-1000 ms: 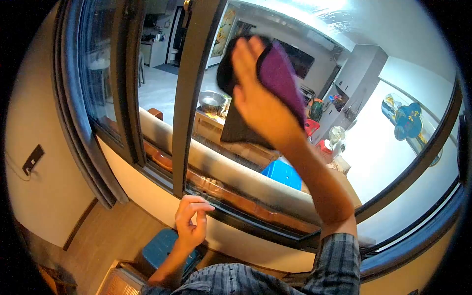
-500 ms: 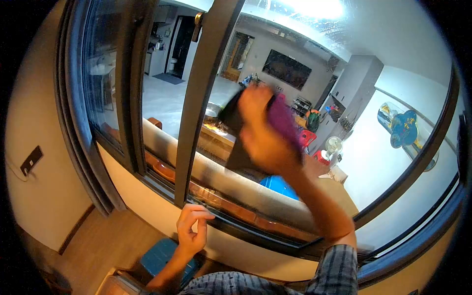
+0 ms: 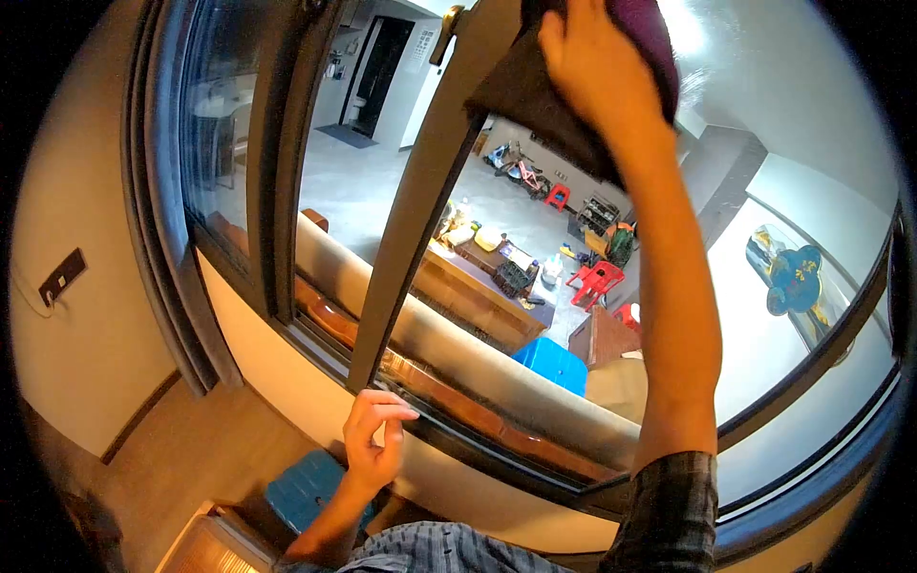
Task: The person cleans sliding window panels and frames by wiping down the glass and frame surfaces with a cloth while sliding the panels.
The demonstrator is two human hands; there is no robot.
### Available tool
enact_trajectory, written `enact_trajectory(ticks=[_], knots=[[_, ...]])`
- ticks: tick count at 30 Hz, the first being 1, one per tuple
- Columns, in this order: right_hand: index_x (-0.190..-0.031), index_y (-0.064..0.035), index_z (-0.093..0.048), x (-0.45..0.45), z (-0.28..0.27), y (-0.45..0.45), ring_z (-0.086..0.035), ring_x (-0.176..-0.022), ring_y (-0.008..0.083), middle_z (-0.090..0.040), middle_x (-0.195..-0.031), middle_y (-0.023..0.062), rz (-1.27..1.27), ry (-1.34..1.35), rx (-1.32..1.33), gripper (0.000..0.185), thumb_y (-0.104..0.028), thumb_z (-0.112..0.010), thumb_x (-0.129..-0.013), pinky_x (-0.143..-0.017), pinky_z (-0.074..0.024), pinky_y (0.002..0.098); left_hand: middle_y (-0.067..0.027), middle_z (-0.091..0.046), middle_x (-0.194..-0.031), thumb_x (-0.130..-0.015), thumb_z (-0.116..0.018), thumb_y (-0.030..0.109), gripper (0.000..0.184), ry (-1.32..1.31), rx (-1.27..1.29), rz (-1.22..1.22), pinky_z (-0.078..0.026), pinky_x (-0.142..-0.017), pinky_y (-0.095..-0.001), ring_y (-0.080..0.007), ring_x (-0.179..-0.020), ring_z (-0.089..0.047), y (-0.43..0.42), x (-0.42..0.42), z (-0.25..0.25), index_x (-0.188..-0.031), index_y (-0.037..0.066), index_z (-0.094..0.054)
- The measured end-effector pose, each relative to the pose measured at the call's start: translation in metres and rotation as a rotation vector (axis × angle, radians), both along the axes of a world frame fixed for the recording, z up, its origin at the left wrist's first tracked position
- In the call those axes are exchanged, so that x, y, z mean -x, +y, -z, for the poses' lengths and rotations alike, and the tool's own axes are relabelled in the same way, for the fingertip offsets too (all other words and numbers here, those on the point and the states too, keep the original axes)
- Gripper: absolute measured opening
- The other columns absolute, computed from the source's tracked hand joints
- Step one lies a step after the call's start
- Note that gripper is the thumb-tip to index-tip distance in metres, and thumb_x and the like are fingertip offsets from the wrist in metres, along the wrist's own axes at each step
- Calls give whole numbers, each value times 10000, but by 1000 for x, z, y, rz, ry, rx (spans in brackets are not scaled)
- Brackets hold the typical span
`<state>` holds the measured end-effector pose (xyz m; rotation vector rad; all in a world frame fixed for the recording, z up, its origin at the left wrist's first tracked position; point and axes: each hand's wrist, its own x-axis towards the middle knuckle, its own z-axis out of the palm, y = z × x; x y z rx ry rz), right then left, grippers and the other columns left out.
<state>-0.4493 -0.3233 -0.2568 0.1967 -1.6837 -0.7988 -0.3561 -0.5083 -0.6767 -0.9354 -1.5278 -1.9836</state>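
Observation:
High on the window glass, my right hand [image 3: 602, 76] presses a dark cloth [image 3: 535, 86] with a purple part [image 3: 650, 29] flat against the pane. The hand lies over the cloth and its fingertips run near the top of the view. The cloth's left corner overlaps the upright window frame bar [image 3: 420, 191]. My left hand [image 3: 374, 435] is low down, its bent fingers hooked over the bottom window frame [image 3: 449, 435]. Its thumb stays a little apart below them.
Through the glass show a sofa back [image 3: 468, 334], a cluttered coffee table [image 3: 492, 296], a blue box [image 3: 551, 366] and red stools [image 3: 597, 280]. On my side are a grey curtain [image 3: 158, 210], a wall socket [image 3: 62, 277], a teal box [image 3: 306, 487] and a wooden-framed piece [image 3: 215, 540].
My right hand and the cloth have moved up the glass, uncovering the coffee table behind it. The view has shifted slightly. My left hand keeps its place on the frame.

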Motion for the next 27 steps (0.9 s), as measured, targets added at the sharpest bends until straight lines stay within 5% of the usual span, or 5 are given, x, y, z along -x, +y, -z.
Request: enact_trajectory(ticks=[14, 22, 24, 25, 27], knots=[[-1471, 142, -398, -25, 247, -8, -249, -1527, 436, -307, -1609, 302, -150, -587, 276, 763, -203, -691, -857, -1262, -202, 502, -141, -643, -975, -934, -547, -43, 176, -102, 41, 15, -511, -771, -326, -242, -851, -641, -8, -4, 6, -940, 14, -713], [-1545, 42, -385, -69, 385, -14, -293, -1526, 357, -330, -1644, 187, 379, -825, -229, 595, -209, -419, -1006, -1269, -209, 450, -166, -634, -1051, -936, -568, 26, 170, -149, 112, -30, -500, -876, -357, -290, -963, -636, -3, -3, 24, -1058, 18, -686], [-1563, 32, -355, -83, 410, -16, -266, -1542, 331, -310, -1657, 176, 298, -930, -188, 613, -208, -407, -1001, -1272, -196, 448, -173, -603, -1121, -955, -557, 55, 213, -163, 126, -33, -465, -957, -352, -286, -1047, -602, 9, -1, 42, -1149, -8, -618], [-1582, 16, -325, -69, 461, 9, -235, -1559, 293, -279, -1676, 149, -174, -1223, 486, 630, -198, -392, -993, -1274, -188, 440, -164, -594, -1117, -968, -548, 62, 213, -217, 73, 15, -464, -953, -348, -270, -1036, -595, 17, 0, 55, -1162, -9, -600], [-1584, 16, -320, -80, 449, 5, -190, -1575, 283, -256, -1683, 153, -80, -1269, 284, 646, -83, -414, -953, -1276, -182, 425, -137, -570, -1111, -1003, -515, 73, 219, -332, 3, 103, -461, -935, -335, -223, -1002, -572, 31, -2, 74, -1201, -14, -548]])
